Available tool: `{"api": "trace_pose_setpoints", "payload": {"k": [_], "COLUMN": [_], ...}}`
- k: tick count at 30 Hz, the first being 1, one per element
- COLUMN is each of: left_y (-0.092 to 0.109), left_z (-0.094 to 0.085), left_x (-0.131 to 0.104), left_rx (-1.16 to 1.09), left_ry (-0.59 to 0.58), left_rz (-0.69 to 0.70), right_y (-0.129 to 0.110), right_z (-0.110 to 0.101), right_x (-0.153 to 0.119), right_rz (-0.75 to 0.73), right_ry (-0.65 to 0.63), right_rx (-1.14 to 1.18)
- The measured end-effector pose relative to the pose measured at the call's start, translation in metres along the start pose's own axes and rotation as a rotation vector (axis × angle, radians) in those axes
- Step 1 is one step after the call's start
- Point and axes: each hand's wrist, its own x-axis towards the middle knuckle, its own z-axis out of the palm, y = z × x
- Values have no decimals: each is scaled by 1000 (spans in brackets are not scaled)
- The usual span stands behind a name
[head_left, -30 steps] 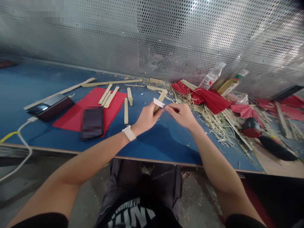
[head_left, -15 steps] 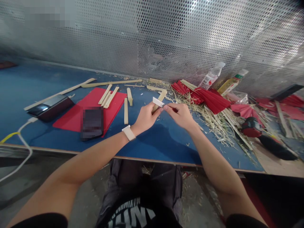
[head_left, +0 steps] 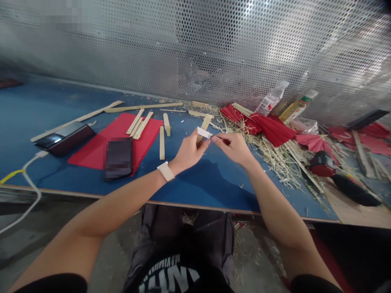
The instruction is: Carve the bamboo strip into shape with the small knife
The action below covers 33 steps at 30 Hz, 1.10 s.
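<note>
My left hand (head_left: 190, 149) is closed around the lower part of a pale bamboo strip (head_left: 206, 121), whose upper end points away from me. Across the strip lies the bright, flat blade of a knife (head_left: 204, 132). My right hand (head_left: 233, 147) is closed on the knife's dark end, thumb along it, and the handle is hidden inside the fist. Both hands are close together, just above the blue tabletop. Left of them, short bamboo pieces (head_left: 162, 143) lie on the table, and several more sticks (head_left: 143, 125) rest on a red folder (head_left: 91, 151).
A phone (head_left: 118, 158) and a dark device (head_left: 64, 137) with a white cable lie left. Shavings (head_left: 275, 158), red pleated paper (head_left: 273, 128), two bottles (head_left: 271, 98) and a red-and-black tool (head_left: 322, 163) crowd the right. A perforated metal panel (head_left: 159, 53) stands behind.
The bamboo strip has shifted slightly left and its visible end looks narrower. The knife blade sits slightly lower on it, and both hands keep their hold.
</note>
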Motion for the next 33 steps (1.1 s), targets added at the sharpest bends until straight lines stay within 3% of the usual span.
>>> {"api": "trace_pose_setpoints", "payload": {"k": [6,12,19,33], "left_y": [0,-3,-5,0], "left_z": [1,0,-2,-7], "left_x": [0,1,2,2], "left_rx": [-54,-30,43,148], "left_ry": [-111,-126,-54,104], "left_rz": [-3,-15,-35,-18], "right_y": [3,4,-3,-12], "right_z": [-6,-6,0,15], "right_x": [1,2,0,-3], "right_rz": [12,21,76,128], "right_ry": [-121,-129,-104,97], "right_rx": [46,39,86,65]}}
